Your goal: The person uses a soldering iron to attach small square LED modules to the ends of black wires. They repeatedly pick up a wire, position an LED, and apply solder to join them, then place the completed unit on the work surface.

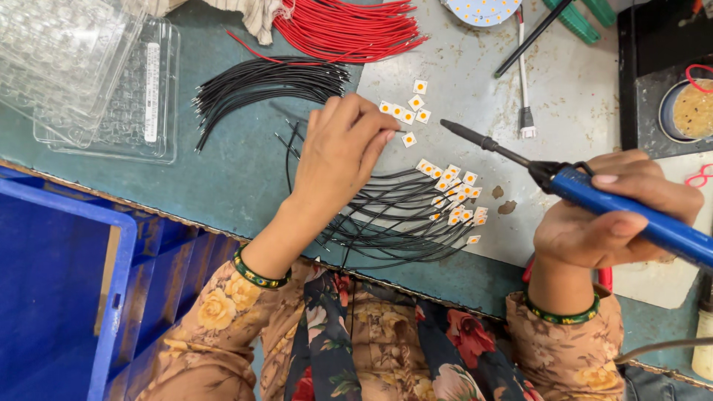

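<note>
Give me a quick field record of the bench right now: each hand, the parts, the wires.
left hand: fingertips pinched near the loose chips, over black wires
right hand: grips blue soldering iron, tip lifted above the plate
LED chips: small white squares, scattered on grey plate
black wires: bundle on the bench
red wires: bundle at top
blue crate: lower left

Bright, even light from above leaves only soft, short shadows under the left hand point(342, 152) and the iron point(587, 194), a pale glare on the clear trays point(89, 82) and the grey plate point(564, 104), with the view sharp, corners slightly bent.
</note>
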